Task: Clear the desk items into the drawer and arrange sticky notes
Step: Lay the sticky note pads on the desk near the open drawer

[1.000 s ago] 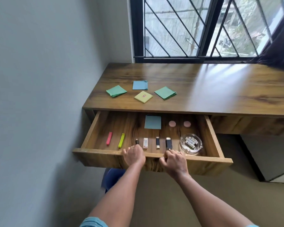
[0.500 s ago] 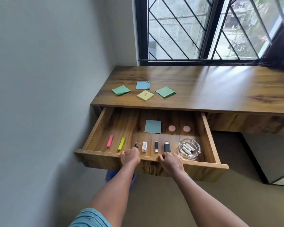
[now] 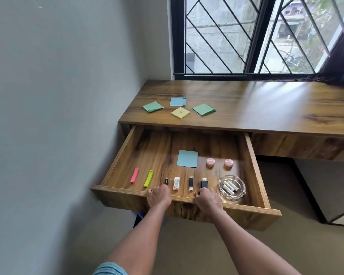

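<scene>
The wooden drawer (image 3: 125,193) stands pulled out under the desk (image 3: 266,108). My left hand (image 3: 158,196) and my right hand (image 3: 208,198) both grip its front edge, fingers curled over the rim. Inside lie a pink highlighter (image 3: 134,175), a yellow-green highlighter (image 3: 148,178), several small USB sticks and an eraser (image 3: 176,183), a blue sticky pad (image 3: 187,158), two pink round cases (image 3: 210,162) and a glass ashtray (image 3: 232,187) holding white batteries. On the desk sit two green sticky pads (image 3: 153,106), a blue one (image 3: 177,101) and a yellow one (image 3: 180,112).
A grey wall (image 3: 68,116) runs close along the drawer's left side. A barred window (image 3: 246,36) is behind the desk, with a dark curtain (image 3: 342,56) at the right. A white cabinet (image 3: 326,195) stands under the desk to the right.
The drawer has slid further out toward me with both hands on its front edge. The view has shifted, so the desk sits more to the right.
</scene>
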